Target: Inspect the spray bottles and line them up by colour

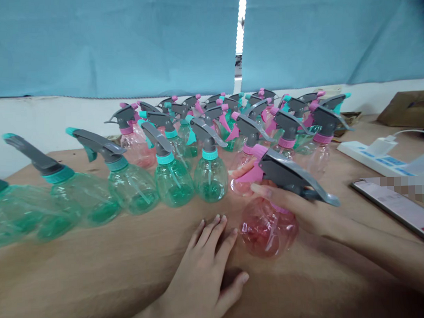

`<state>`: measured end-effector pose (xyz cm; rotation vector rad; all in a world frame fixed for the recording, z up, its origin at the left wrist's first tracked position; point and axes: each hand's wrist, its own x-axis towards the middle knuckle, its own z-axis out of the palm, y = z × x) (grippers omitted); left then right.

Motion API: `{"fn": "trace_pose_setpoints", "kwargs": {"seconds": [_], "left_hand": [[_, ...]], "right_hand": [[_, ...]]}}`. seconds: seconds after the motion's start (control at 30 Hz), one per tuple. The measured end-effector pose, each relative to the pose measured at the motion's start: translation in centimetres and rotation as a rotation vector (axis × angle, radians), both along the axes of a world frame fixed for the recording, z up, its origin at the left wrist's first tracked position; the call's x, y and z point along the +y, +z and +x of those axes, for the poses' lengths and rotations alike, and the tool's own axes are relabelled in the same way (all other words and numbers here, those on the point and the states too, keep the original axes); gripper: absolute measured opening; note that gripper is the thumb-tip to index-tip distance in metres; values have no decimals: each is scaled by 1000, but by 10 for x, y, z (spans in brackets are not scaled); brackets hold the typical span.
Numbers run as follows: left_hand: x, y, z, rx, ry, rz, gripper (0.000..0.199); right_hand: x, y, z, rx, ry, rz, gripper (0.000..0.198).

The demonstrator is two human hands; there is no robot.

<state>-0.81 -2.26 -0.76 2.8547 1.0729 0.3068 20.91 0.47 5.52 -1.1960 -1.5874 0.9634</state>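
My right hand (286, 196) grips a pink spray bottle (268, 231) around its neck, just under the grey and pink trigger head. The bottle leans slightly, its clear pink body low over or on the table; I cannot tell whether it touches. To its left my left hand (205, 266) lies on the wooden table, fingers spread, holding nothing. Beyond my hands stands a front row of green spray bottles, among them one green bottle (211, 177) with a turquoise collar and another green bottle (174, 181) beside it. A pink bottle (247, 160) is partly hidden behind my right hand.
Several more pink and green spray bottles crowd the back of the table (149, 258). On the right are a white power strip (368, 158) with plugs, a phone (394, 203) and a brown packet (407, 108). A blue curtain (124, 46) hangs behind.
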Motion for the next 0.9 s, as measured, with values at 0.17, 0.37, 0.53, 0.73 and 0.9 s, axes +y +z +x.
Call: {"fn": "trace_pose_setpoints", "kwargs": {"seconds": [0.17, 0.37, 0.53, 0.73, 0.9], "left_hand": [[0, 1, 0, -6, 0, -7, 53], [-1, 0, -1, -33, 2, -14, 53], [0, 1, -1, -27, 1, -15, 53], [-1, 1, 0, -14, -2, -11, 52], [0, 2, 0, -7, 0, -18, 52]], "right_hand": [[0, 1, 0, -26, -12, 26, 19], [-2, 3, -2, 4, -5, 42, 17], [-2, 3, -1, -24, -27, 17, 15], [3, -1, 1, -27, 27, 64, 20], [6, -13, 7, -30, 84, 34, 21]]}}
